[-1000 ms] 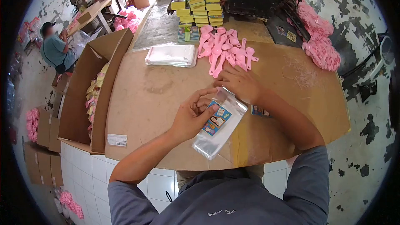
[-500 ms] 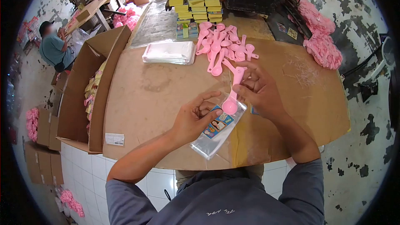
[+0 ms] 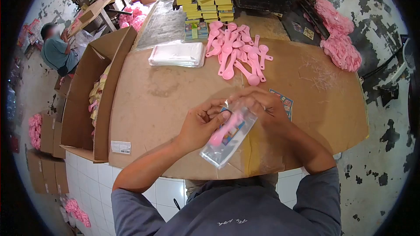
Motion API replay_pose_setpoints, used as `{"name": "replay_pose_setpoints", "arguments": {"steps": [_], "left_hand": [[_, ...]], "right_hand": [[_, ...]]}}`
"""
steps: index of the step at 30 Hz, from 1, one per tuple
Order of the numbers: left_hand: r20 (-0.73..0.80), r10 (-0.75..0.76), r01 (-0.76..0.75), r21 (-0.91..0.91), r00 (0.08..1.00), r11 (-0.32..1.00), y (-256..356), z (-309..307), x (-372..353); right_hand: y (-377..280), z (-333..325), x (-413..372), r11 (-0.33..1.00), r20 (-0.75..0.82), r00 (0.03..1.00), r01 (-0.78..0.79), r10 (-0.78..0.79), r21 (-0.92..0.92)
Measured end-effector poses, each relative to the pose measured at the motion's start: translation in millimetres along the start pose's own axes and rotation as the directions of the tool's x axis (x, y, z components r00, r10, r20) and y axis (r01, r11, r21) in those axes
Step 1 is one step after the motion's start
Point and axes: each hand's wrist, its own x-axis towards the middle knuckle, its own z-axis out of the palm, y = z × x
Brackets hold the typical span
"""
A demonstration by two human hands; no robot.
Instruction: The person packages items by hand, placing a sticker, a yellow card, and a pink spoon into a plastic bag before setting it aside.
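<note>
A clear plastic bag point(image 3: 218, 157) lies slanted in front of me, with a pink measuring spoon point(image 3: 218, 137) and a printed card point(image 3: 239, 125) inside it. My left hand point(image 3: 202, 124) pinches the bag's left side near the mouth, thumb on top. At the upper end of the bag, my right hand point(image 3: 267, 107) has its fingers bent around the mouth, slightly blurred. Beyond both hands is a pile of pink measuring spoons point(image 3: 227, 49). Another printed card point(image 3: 284, 100) lies on the cardboard tabletop, partly covered by my right hand.
A stack of clear bags point(image 3: 177, 55) sits left of the spoon pile. Behind stand stacks of cards point(image 3: 203, 2). An open cardboard box point(image 3: 114, 87) is beside the table's left edge. Pink bundles point(image 3: 341, 48) hang at the right. A person point(image 3: 59, 52) sits far left.
The pink spoon has gone from above the bag's mouth down into the bag, over the card. My right hand has moved down and left to the mouth, uncovering a card on the table.
</note>
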Motion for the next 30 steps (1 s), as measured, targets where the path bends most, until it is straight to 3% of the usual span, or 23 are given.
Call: {"name": "replay_pose_setpoints", "arguments": {"steps": [2,4,6,8,11,14,20,23,26,30], "left_hand": [[0.036,-0.058,0.058,0.003,0.998,0.998,2.0,-6.2,-1.3],[0.07,-0.078,0.08,-0.028,0.995,0.996,7.6,-7.3,-1.1],[0.107,-0.089,0.096,-0.061,0.99,0.993,8.1,-6.3,-1.4],[0.148,-0.096,0.109,-0.088,0.984,0.99,5.0,-5.6,-1.9],[0.175,0.029,-0.006,-0.13,0.984,0.991,9.3,1.4,-5.0],[0.167,0.228,-0.243,0.079,0.959,0.967,11.8,2.2,-3.6],[0.272,0.374,-0.453,0.346,0.887,0.822,42.0,15.1,-15.4],[0.239,0.36,-0.425,0.344,0.902,0.837,37.9,14.9,-16.6],[0.124,0.233,-0.255,0.206,0.965,0.945,40.7,20.8,-18.7],[0.108,0.19,-0.202,0.12,0.976,0.972,37.5,19.9,-18.5]], "right_hand": [[-5.9,-8.4,8.3,0.993,0.123,0.991,0.042,-0.056,0.114],[-21.2,-3.8,16.3,0.903,0.005,1.0,-0.028,0.029,0.428],[-30.2,-5.3,18.9,0.939,-0.004,0.999,0.035,-0.036,0.342],[-34.1,-11.8,18.0,0.957,0.151,0.961,0.253,-0.231,-0.146],[-48.6,-26.1,22.4,0.931,0.214,0.908,0.331,-0.359,0.157],[-86.4,-42.2,24.5,0.843,0.243,0.886,0.455,-0.395,-0.289],[-107.4,-40.1,17.4,0.881,0.113,0.971,0.237,-0.209,-0.41],[-108.7,-29.9,18.0,0.927,0.04,0.984,0.178,-0.174,-0.331],[-103.3,-26.0,17.8,0.935,0.064,0.986,0.165,-0.153,-0.312],[-99.9,-20.3,18.4,0.94,0.037,0.976,0.217,-0.215,-0.265]]}}
